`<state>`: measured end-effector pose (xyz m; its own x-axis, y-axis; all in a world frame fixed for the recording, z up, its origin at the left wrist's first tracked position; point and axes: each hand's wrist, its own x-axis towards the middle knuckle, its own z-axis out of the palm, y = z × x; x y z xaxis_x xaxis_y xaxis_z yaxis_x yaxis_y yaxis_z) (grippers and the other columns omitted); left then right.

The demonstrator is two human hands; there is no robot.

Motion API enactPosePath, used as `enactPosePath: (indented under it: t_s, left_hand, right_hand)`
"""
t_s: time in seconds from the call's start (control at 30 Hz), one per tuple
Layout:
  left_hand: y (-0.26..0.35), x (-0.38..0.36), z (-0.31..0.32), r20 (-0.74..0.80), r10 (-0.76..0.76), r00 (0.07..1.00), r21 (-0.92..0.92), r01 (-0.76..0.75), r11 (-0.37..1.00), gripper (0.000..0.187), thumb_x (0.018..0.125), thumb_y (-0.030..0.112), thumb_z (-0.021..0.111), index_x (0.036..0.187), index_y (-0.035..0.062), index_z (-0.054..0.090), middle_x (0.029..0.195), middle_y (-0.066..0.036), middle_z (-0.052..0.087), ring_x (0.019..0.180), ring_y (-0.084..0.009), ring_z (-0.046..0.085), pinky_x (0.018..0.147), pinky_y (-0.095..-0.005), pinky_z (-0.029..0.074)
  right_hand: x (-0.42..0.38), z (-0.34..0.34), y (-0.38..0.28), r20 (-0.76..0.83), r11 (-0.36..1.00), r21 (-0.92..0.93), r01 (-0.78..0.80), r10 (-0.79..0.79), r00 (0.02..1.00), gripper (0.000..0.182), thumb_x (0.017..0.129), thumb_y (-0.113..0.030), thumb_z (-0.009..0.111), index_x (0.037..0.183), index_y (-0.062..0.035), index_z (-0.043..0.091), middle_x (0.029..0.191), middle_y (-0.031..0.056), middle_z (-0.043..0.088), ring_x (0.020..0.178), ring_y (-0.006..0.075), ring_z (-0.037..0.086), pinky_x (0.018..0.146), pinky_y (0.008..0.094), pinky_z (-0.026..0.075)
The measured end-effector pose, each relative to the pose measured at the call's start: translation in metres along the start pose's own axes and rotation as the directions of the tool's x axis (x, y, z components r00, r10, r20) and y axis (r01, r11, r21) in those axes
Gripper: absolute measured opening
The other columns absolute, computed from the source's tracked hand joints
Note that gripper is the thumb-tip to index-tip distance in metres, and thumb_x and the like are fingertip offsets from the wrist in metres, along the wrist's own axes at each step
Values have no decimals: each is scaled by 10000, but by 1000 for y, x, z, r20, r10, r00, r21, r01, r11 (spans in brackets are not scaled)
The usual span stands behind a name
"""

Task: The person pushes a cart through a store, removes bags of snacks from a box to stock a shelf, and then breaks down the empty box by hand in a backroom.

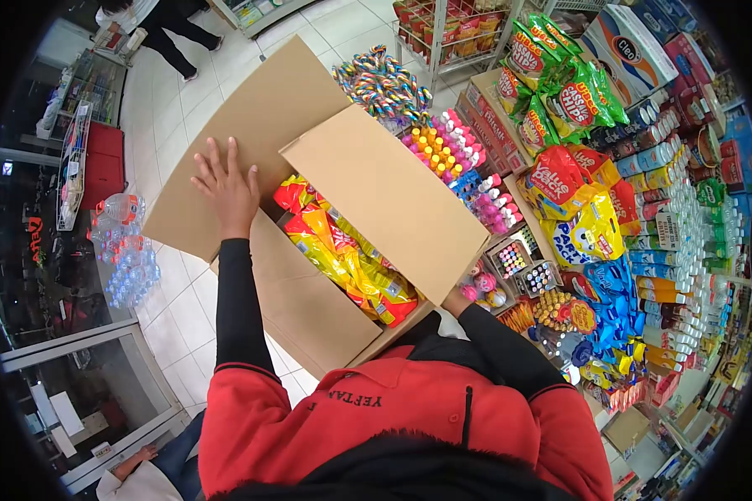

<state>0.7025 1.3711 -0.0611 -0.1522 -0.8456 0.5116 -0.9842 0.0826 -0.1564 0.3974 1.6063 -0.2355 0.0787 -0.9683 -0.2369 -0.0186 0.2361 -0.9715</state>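
Note:
In front of my body is a large cardboard box (384,196) with its flaps partly up. Through the gap between the flaps show red and yellow snack packets (342,255), packed close together. My left hand (226,188) lies flat with fingers spread on the raised far-left flap (263,108). At the box's near right corner only the wrist of my right hand (456,302) shows. The box hides its fingers, so I cannot see whether they grip the cardboard.
Sweets and drinks fill the right side, with green chip bags (572,104) and candy canes (382,83) beyond the box. Bottled water packs (125,250) stand on the tiles at left. One person (171,33) stands at the far left; another person (154,468) is at lower left.

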Motion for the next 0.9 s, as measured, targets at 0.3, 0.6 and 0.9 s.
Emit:
enactPosePath:
  t_s: [0.3,0.6,0.9]
  left_hand:
    - [64,-65,-61,70,218,974,-655,-120,746,589,817,277,530,1331,68,331,1419,-185,220,1323,-388,132,1051,-531,107]
    - [119,-168,-103,-205,469,859,-956,-279,93,906,748,583,566,1369,29,207,1400,-236,222,1298,-419,206,1032,-556,150]
    - [177,-107,-185,-208,54,977,-936,-215,278,468,814,206,623,1184,-7,431,1153,-200,527,1104,-386,490,946,-518,336]
  right_hand:
    - [27,-8,-188,236,769,501,-397,320,918,298,864,-137,520,1112,25,495,994,108,603,816,152,602,745,279,479]
    - [-7,-43,-285,214,481,826,-292,211,954,300,869,-123,502,1118,41,468,1051,145,593,949,228,607,854,370,494]
    - [-66,-59,-372,-134,412,906,95,66,989,362,914,-274,429,1149,0,461,1168,173,535,1052,294,550,871,400,478]
